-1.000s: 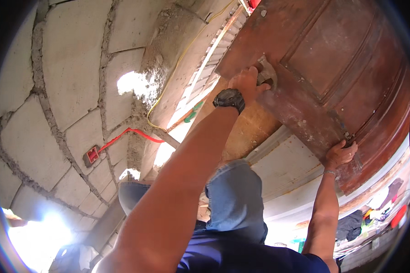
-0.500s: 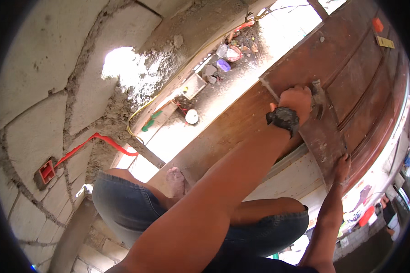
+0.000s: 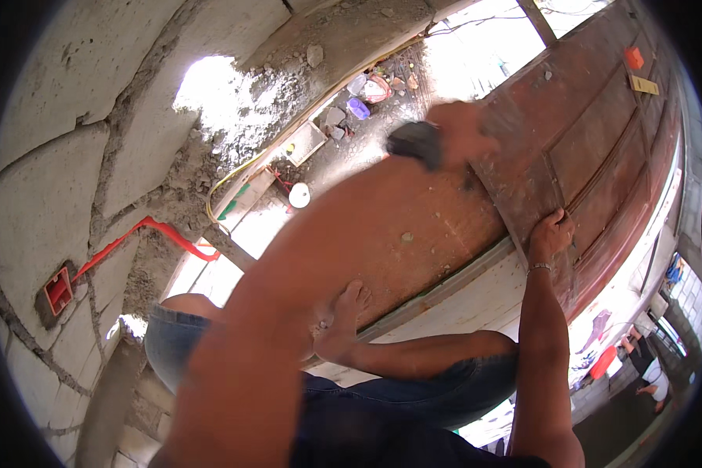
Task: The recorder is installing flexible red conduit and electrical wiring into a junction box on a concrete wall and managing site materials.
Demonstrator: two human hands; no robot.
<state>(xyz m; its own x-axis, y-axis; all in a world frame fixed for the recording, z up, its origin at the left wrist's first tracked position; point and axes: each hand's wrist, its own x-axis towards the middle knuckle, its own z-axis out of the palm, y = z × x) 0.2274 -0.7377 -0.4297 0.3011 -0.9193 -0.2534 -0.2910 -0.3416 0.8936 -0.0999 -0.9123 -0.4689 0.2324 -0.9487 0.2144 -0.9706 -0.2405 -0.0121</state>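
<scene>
A reddish-brown panelled wooden door (image 3: 600,168) lies flat in front of me, its end rail nearest me. My left hand (image 3: 462,134), with a dark band on the wrist, is raised over the near corner of the door. Motion smears its fingers, and a blur beside them could be a tool, though I cannot tell. My right hand (image 3: 551,234), with a thin bracelet, rests on the rail by a panel seam. Its fingers are curled closed, and whatever lies inside them is hidden.
A brown board (image 3: 413,242) lies under my bare foot (image 3: 343,316). To the left, a rough block wall (image 3: 47,179) holds a red electrical box (image 3: 58,290) with red conduit. Rubble and a purple container (image 3: 358,108) lie beyond the board. An orange object (image 3: 634,58) rests on the door.
My left hand has swung up and left, away from the rail, and is now blurred. My right hand has shifted up and left along the rail. The view has moved slightly.
</scene>
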